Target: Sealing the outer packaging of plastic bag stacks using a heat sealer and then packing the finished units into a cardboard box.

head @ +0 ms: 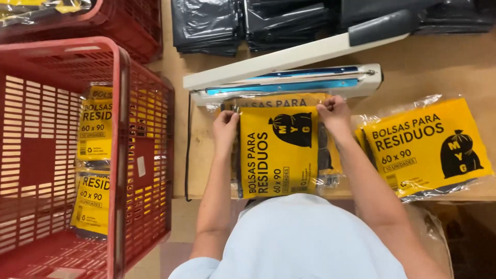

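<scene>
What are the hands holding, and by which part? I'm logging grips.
Both hands, left hand and right hand, hold one yellow bag packet by its top corners, near the heat sealer.

Wooden table: sealer, yellow packs

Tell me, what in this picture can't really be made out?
- Head view: the fingertips of the left hand and right hand curl over the top edge of the yellow packet.
- The packet underneath is mostly covered by it.
- The red crate runs past the left edge.
- Its slats screen the packets inside.
</scene>
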